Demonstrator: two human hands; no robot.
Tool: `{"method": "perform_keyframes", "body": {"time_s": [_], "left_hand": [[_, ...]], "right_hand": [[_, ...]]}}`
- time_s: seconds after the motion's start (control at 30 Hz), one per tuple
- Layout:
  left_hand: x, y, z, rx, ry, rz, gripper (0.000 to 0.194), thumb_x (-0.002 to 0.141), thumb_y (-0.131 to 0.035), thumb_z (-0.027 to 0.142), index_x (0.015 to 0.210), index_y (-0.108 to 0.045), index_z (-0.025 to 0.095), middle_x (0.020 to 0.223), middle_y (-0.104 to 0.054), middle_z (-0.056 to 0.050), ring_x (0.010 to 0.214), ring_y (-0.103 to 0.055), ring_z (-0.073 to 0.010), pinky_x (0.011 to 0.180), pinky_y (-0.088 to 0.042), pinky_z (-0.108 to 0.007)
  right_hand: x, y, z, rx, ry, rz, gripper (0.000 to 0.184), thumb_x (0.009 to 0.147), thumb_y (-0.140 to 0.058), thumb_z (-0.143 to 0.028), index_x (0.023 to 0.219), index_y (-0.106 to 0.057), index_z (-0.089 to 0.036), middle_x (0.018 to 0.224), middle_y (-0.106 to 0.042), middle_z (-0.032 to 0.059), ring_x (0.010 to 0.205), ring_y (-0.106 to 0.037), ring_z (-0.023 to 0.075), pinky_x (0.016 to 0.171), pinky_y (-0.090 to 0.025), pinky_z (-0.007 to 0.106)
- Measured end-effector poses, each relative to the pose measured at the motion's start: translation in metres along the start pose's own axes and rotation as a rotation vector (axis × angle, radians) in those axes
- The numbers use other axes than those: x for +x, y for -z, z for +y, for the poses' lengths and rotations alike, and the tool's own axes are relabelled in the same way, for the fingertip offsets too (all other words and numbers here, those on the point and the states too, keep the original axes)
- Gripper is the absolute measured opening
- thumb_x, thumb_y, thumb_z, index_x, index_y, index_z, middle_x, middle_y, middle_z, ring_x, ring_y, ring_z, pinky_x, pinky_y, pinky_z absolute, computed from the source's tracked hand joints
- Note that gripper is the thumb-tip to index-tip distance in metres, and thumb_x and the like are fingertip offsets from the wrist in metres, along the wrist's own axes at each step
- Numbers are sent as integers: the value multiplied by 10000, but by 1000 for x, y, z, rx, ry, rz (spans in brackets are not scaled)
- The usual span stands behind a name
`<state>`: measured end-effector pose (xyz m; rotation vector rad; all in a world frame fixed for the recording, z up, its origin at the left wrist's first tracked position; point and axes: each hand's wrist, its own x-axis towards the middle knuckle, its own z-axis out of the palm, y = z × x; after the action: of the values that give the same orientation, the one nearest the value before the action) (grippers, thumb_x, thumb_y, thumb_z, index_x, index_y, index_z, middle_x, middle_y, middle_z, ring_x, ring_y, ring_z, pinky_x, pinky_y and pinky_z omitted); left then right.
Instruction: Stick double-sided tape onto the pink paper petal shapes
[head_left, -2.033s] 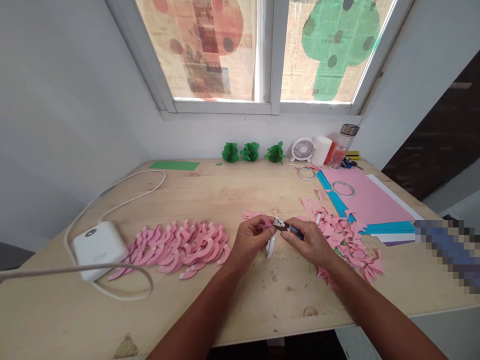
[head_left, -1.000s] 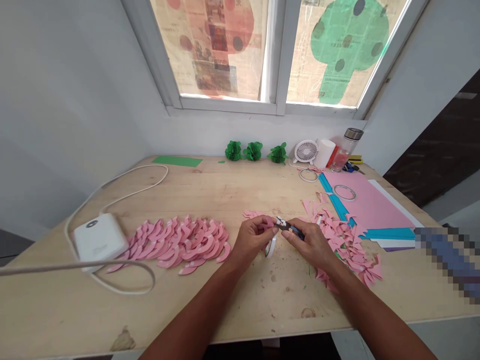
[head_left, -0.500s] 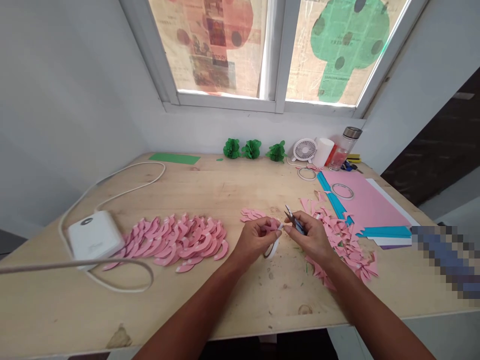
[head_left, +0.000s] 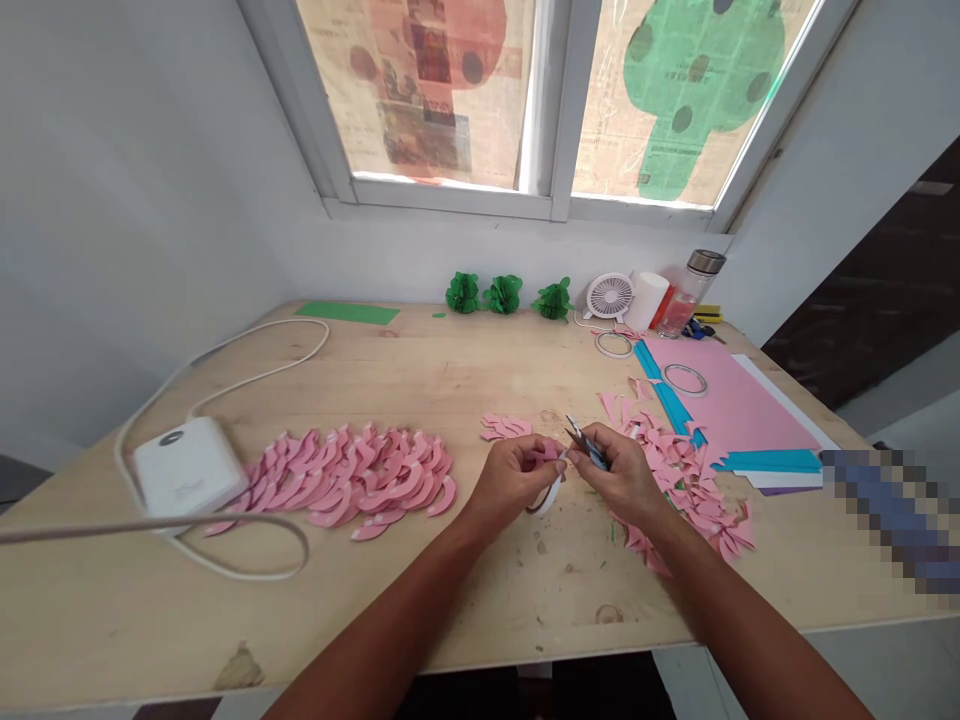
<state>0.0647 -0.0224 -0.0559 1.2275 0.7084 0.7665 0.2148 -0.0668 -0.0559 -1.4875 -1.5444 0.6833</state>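
My left hand (head_left: 517,476) is closed on a small pink paper piece (head_left: 550,449), mostly hidden by its fingers. A roll of white tape (head_left: 546,500) hangs just below that hand. My right hand (head_left: 619,468) is wrapped round small scissors (head_left: 585,441), their blades pointing up and away. Its thumb and forefinger meet the left fingertips at a white bit of tape. Left of my hands spreads a heap of curved pink paper pieces (head_left: 375,475) with white tape bits on them. A few more pink pieces (head_left: 506,427) lie just beyond my left hand.
Pink paper scraps (head_left: 697,490) are strewn to the right, below stacked coloured sheets (head_left: 739,395) with a tape ring (head_left: 685,379). A white power bank (head_left: 187,465) with a cable sits left. Green paper balls (head_left: 502,294), a fan (head_left: 609,297) and a bottle (head_left: 690,293) line the wall.
The scissors have swung from lying across the tape by the left fingers to pointing upward in my right palm. My right fingertips have come up to the left ones.
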Motion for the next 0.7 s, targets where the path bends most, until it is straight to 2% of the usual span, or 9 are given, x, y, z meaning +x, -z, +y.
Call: {"method": "perform_keyframes", "body": {"time_s": [0.23, 0.33, 0.4, 0.5, 0.57, 0.7], "left_hand": [[0, 1, -2, 25, -13, -20, 130, 664, -630, 239, 679, -557, 132, 567, -586, 7, 365, -373, -29, 395, -314, -175], [-1, 1, -1, 23, 4, -12, 147, 670, -626, 241, 754, -590, 126, 575, -607, -4, 362, -379, -33, 394, -319, -179], [-1, 2, 1, 22, 21, 2, 275, 656, -642, 243, 900, -602, 124, 566, -610, 0, 363, -389, -43, 390, -316, -180], [-1, 3, 3, 25, 35, 30, 496, 630, -666, 252, 1096, -537, 141, 553, -607, 16, 344, -375, -46, 366, -283, -175], [0, 4, 3, 36, 35, 44, 423, 628, -663, 265, 1017, -565, 132, 550, -604, 11, 334, -370, -43, 354, -263, -171], [1, 2, -1, 59, 22, 47, 169, 632, -640, 261, 705, -574, 123, 537, -592, -5, 341, -375, -38, 354, -254, -168]], "right_hand": [[0, 0, 0, 1, 17, -6, 165, 774, -525, -329, 745, -532, -166, 555, -409, -47, 500, -351, 80, 454, -278, 197], [-1, 1, -1, 15, 13, -7, 157, 776, -526, -320, 743, -532, -167, 558, -399, -48, 505, -350, 81, 461, -282, 198], [-1, 1, -2, 25, 9, -4, 150, 773, -530, -316, 743, -530, -169, 561, -402, -49, 504, -351, 81, 462, -282, 198], [-1, 2, -3, 33, 4, 14, 142, 768, -534, -310, 738, -530, -172, 561, -405, -50, 501, -348, 81, 460, -281, 198], [-1, 2, -2, 31, -2, 25, 137, 763, -537, -305, 735, -532, -171, 560, -401, -50, 503, -348, 82, 462, -281, 198], [0, 1, 0, 43, -34, 44, 140, 761, -537, -306, 733, -531, -169, 557, -392, -51, 501, -345, 83, 454, -275, 198]]}}
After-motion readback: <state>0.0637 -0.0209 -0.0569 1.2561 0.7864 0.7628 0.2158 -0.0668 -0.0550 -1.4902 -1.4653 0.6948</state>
